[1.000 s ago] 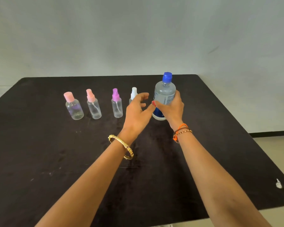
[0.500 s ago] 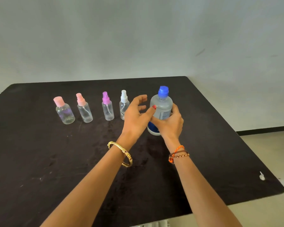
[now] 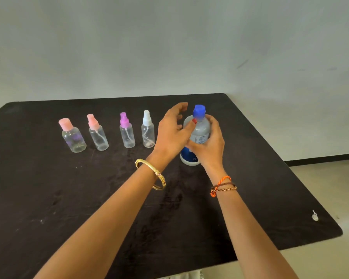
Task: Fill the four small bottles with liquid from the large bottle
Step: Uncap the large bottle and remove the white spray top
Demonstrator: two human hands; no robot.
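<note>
A person stands at a black worktop [image 3: 48, 198] against a pale wall, both forearms reaching forward to a large bottle [image 3: 199, 133] that stands upright at the right end of a row. The right hand [image 3: 208, 146] is wrapped around the bottle's clear body from the near right side, while the left hand [image 3: 171, 133] hovers just beside it on the left, thumb touching the shoulder and fingers spread loosely, holding nothing. The blue cap [image 3: 199, 112] is on and sits directly above both hands; the bottle's long axis is vertical, and the left hand looks the nearer one to reach the cap for unscrewing. To the left, four small bottles stand in a line, all capped and apparently empty: the white-topped sprayer [image 3: 148, 130] nearest the left hand, then the purple-topped sprayer [image 3: 127, 132], the pink-topped sprayer [image 3: 98, 133] and the squat pink-capped bottle [image 3: 73, 136]. The white-topped one is close enough to the left wrist to be knocked. A gold bangle [image 3: 153, 174] and orange thread bracelets [image 3: 223, 186] circle the wrists.
</note>
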